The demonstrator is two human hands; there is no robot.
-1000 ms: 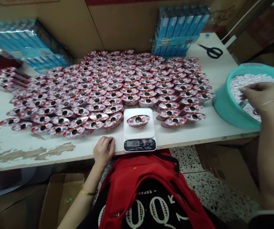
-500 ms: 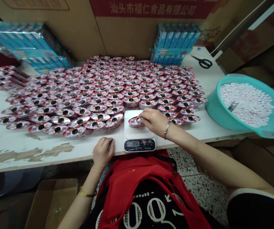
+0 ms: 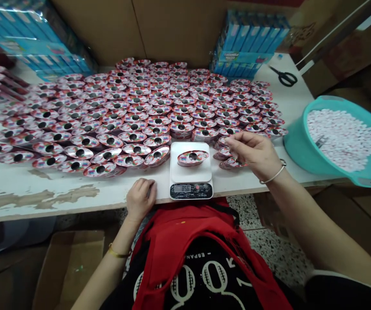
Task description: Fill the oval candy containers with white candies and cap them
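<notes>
Right hand [image 3: 257, 156] hovers just beside the scale [image 3: 191, 170], palm down, fingertips pinched together; left hand [image 3: 141, 199] rests on the table's [image 3: 26, 189] near edge, fingers curled in.

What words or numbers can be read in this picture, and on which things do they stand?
"856" on the scale display.
"CARAMELO MACIZO", small and faint, on the blue boxes.
"ESPAN", partly hidden, on the black shirt.
The large white figures lower on the shirt are cut off and cannot be read.
The print on the foil packs is too small to read.
</notes>
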